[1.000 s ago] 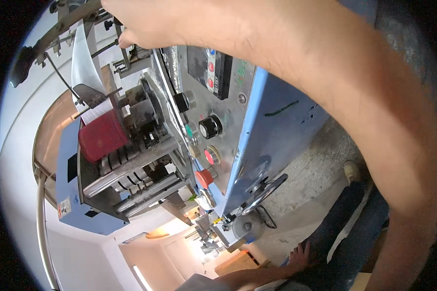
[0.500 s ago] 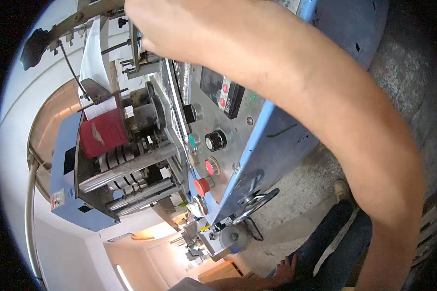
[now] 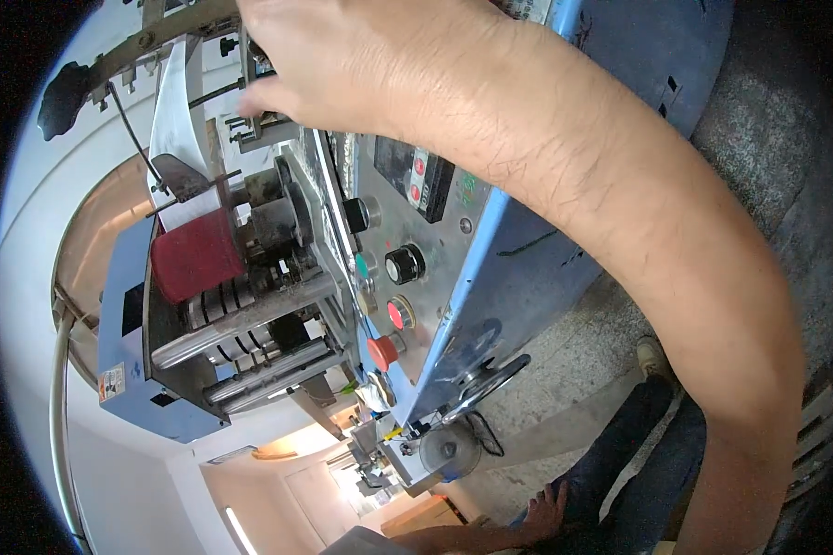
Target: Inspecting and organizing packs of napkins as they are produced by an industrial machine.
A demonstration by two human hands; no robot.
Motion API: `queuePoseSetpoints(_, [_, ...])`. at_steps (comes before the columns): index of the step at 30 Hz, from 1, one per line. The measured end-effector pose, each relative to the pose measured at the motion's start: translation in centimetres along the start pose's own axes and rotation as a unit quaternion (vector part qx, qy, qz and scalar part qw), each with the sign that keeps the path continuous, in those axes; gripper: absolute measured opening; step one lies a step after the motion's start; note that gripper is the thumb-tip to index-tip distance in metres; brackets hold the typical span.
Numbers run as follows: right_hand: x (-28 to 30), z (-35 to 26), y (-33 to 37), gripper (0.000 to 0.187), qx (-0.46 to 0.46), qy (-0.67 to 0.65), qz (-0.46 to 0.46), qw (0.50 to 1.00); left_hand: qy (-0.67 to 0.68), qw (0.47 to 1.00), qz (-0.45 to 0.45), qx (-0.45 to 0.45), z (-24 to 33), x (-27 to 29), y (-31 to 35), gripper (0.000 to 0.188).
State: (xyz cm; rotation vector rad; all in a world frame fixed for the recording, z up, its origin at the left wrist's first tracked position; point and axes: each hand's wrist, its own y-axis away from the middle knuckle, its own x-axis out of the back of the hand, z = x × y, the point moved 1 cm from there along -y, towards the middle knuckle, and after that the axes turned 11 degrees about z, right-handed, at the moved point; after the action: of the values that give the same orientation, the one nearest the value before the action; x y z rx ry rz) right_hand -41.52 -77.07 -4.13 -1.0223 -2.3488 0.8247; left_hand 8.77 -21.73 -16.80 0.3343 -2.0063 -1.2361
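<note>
The right forearm is closest, arching from the lower right to the upper left. At its end the right hand is at a metal bracket on the machine; its fingers run out of view, so I cannot tell whether they pinch anything or are spread. The thumb sits out from the hand beside the bracket, reaching farther to the left than 0.5 s ago, when it was tucked nearer the palm.

The left hand rests on the dark trousers, fingers a little apart and holding nothing visible, as it did 0.5 s ago.

Below the right wrist is the control panel, with a black dial, a red button and a red mushroom button, all looking unchanged. To its left, the red roller now shows a plain face; the pale patch seen on it 0.5 s ago is gone from view. The white strip hangs above that roller, with 1 black knob on a bar to its upper left.

Farther off are the handwheel on the blue side and a lit tube.
</note>
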Motion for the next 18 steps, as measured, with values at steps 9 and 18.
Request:
queuePoseSetpoints(9, [-0.1,0.3,0.1,0.013,0.017,-0.006,-0.059,0.998,0.066,0.993,-0.091,0.035,-0.2,0.4,-0.5,0.100])
queuePoseSetpoints(18, [1.6,-0.1,-0.2,0.016,-0.018,0.047,-0.085,0.995,0.084,0.988,-0.117,0.049,0.0,2.0,-0.7,0.083])
